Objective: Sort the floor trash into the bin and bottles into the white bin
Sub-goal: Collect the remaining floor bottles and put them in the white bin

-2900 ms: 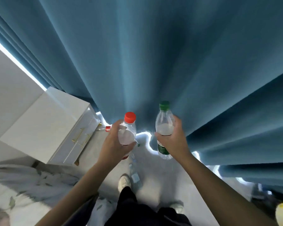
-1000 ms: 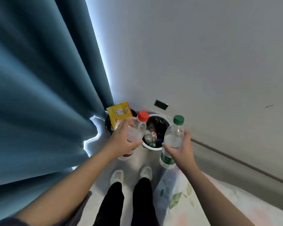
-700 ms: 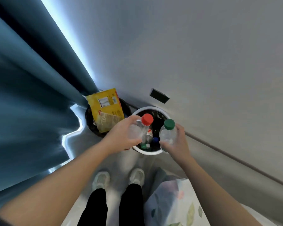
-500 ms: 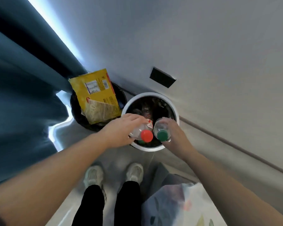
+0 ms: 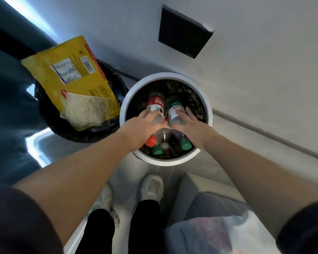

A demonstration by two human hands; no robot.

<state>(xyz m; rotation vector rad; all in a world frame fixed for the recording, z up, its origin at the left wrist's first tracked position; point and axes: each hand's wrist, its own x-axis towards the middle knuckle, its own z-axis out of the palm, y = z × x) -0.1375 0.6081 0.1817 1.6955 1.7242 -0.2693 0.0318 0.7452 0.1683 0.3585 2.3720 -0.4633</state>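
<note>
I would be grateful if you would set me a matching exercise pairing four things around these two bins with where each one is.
Things:
1 yellow packet
2 red-label bottle
3 green-label bottle
4 black wall plate

Places:
A in the white bin, under the right hand
B on the wall behind the bins
C sticking out of the black bin
D in the white bin, under the left hand

Pairs: 1-C, 2-D, 3-A, 4-B.
</note>
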